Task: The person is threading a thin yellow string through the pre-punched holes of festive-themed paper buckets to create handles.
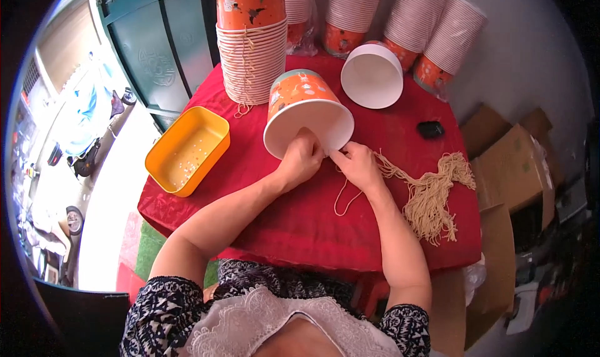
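Note:
A round paper bucket [306, 88], orange printed outside and white inside, lies tilted on the red-covered table with its mouth toward me. My left hand [301, 160] reaches into the mouth at the near rim, its fingers closed; what they pinch is hidden. At the outer side of the same rim, my right hand [357, 165] is closed in a pinch, thumb and forefinger touching the edge. From under that hand a thin beige cord [337, 206] hangs in a loop onto the cloth. A loose bundle of such cords [434, 198] lies beside my right forearm.
A yellow tray [209, 168] with small white pieces stands at left. Behind the bucket rises a tall stack of buckets [252, 63] with cords along its side. Another bucket [373, 77], wrapped stacks [414, 19] and a black object [430, 129] are at right. Cardboard boxes [512, 169] stand beyond the table [300, 232].

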The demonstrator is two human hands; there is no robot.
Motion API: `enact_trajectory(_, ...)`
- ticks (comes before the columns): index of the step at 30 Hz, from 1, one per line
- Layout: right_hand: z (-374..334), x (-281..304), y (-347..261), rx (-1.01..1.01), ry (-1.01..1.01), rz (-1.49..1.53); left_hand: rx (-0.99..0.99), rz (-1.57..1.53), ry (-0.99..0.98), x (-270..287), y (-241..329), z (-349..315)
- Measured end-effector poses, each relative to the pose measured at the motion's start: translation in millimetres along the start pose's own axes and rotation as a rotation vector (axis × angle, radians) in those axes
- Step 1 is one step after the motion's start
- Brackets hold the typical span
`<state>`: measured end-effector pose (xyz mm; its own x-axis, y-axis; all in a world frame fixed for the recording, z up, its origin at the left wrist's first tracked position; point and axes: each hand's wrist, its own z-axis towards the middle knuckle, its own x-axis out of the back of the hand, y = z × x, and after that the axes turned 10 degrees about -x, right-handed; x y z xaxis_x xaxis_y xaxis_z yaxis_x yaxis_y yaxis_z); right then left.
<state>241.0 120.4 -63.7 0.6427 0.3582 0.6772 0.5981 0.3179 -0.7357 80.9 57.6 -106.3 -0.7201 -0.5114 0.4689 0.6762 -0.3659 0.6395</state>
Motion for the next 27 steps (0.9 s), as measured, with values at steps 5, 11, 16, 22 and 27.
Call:
enact_trajectory(5, 9, -12, 9, 0.107, 0.221, 0.058, -0.102, -0.001, -0.053, 2, 8, 1)
enact_trajectory(11, 3, 12, -14, 0.334, 0.529, 0.0, -0.286, 0.073, -0.354, 41, 63, -12)
enact_trajectory(16, -15, 38, -49, 0.671, 0.683, -0.185, -0.674, 0.448, -0.597, 102, 122, -19)
enact_trajectory(22, -24, 40, -64, 0.763, 0.585, -0.274, -0.994, 1.108, -0.673, 134, 134, -21)
enact_trajectory(27, -29, 42, -55, 0.78, 0.583, -0.263, -1.069, 1.139, -0.815, 145, 128, -6)
